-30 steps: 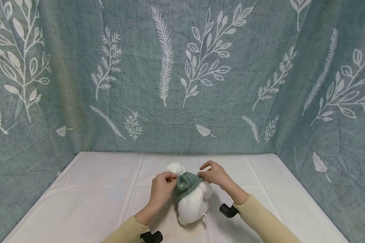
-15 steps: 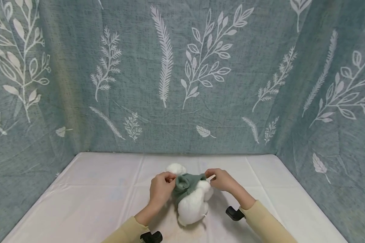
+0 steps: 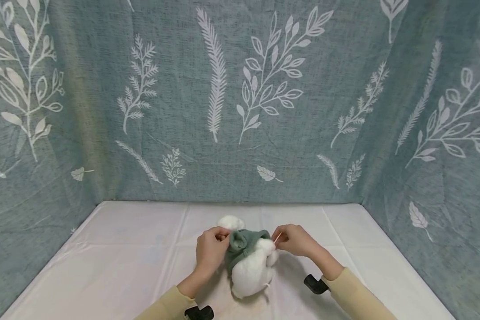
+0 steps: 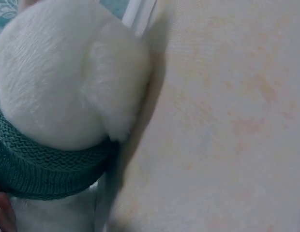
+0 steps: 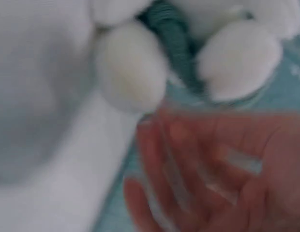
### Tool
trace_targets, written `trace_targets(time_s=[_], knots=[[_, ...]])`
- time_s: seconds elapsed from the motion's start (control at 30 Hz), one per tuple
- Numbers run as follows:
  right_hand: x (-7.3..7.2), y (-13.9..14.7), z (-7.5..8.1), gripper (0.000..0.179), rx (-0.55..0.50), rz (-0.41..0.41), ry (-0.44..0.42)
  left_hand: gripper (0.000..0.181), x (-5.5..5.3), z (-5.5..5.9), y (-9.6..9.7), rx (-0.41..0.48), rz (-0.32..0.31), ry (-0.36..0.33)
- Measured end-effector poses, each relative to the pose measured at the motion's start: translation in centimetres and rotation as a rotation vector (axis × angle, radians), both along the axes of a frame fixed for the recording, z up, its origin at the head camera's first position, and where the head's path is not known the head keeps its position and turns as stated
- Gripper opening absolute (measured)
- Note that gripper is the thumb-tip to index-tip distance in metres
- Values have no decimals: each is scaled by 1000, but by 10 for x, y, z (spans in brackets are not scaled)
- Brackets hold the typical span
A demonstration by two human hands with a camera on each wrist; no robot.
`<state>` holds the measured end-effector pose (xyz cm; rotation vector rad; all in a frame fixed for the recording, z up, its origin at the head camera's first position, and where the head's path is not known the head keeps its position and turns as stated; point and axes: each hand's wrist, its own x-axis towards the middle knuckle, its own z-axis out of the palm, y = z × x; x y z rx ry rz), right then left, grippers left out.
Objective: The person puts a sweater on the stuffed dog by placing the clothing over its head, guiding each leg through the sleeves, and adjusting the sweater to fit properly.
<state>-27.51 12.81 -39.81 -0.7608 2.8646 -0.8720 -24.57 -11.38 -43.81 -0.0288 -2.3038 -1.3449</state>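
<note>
The left hand [image 3: 211,250] pinches the green knit garment [image 3: 236,255] on the white plush toy [image 3: 249,276], lower centre of the frame, while the right hand [image 3: 297,241], right of it, bends its fingers, whether gripping I cannot tell, above the white table [image 3: 144,258].

Standing here, I see a fluffy white plush toy [image 3: 250,278] in a muted green knitted garment [image 3: 235,256], finely ribbed. Blue-green fabric hangings [image 3: 172,89] bear white leafy sprigs; the white cloth-covered table [image 3: 136,253] has faint orange blotches; the long fabric sleeves [image 3: 356,295] are plain pale yellow-beige.
</note>
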Motion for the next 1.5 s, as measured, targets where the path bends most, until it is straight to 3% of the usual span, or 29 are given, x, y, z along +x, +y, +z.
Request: trace_targets(time_s=[0.07, 0.13, 0.3, 0.37, 0.47, 0.57, 0.73, 0.97, 1.2, 1.5], knots=[[8, -7, 7, 6, -21, -90, 41, 6, 1, -1, -1, 11, -17, 6], [18, -16, 16, 7, -60, -127, 27, 7, 1, -2, -3, 33, -41, 23], [31, -39, 23, 38, -89, -88, -83, 7, 7, 4, -13, 135, -126, 144], [31, -46, 20, 43, -79, -113, -80, 9, 12, 10, -17, 108, -191, 197], [30, -54, 15, 42, -88, -153, -39, 14, 18, 16, -22, -16, -312, 223], [28, -55, 10, 36, -137, -171, -36, 13, 19, 18, -22, -138, -400, 189], [25, -48, 5, 27, -249, -235, -132, 9, 18, 17, -16, -220, -439, 87], [25, -41, 1, 23, -357, -276, -284, 18, 11, 23, -5, -210, -429, 21], [26, -41, -3, 17, -452, -283, -311, 16, 2, 24, -3, -163, -453, -9], [24, -44, -1, 14, -507, -295, -318, 21, -8, 34, -3, -256, -580, -89]])
